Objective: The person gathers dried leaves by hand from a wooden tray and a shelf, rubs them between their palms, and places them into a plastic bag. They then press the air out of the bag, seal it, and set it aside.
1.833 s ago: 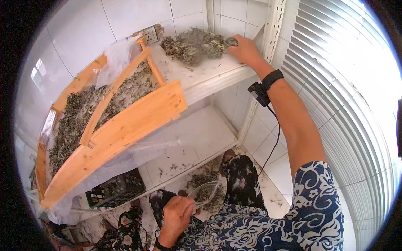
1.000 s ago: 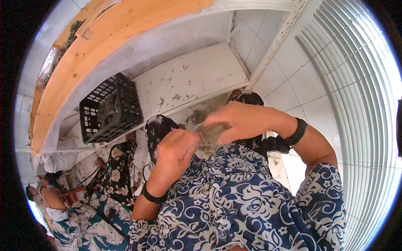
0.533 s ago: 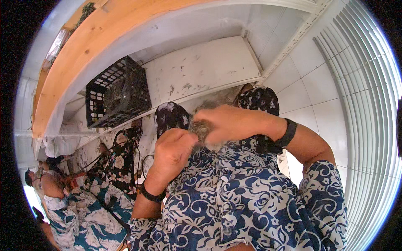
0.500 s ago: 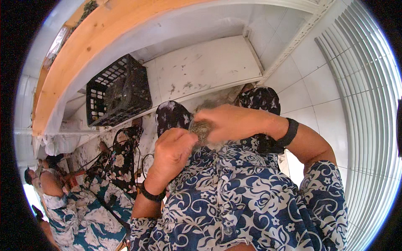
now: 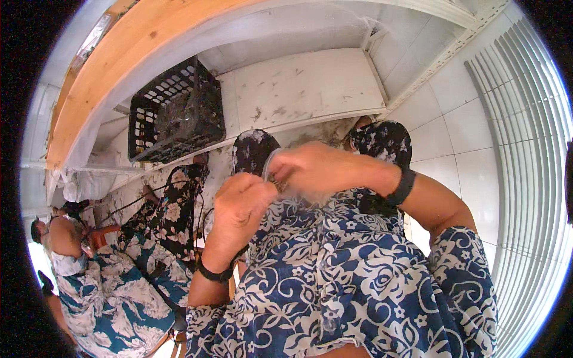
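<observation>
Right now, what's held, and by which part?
Left hand holds a clear bag-like plastic by its edge; right hand: too blurred to tell.

A workroom, it seems: a black slotted plastic crate holds dark bits; right of the crate are a flat white shelf with dark scraps, a perforated white metal upright and glossy white wall tiles; below-left of it, 1 co-worker in teal-and-white clothing

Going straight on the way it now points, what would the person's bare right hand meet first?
Probably the clear, curved plastic edge by the left hand; the blurred right hand may be touching it, as depth is unclear.
</observation>
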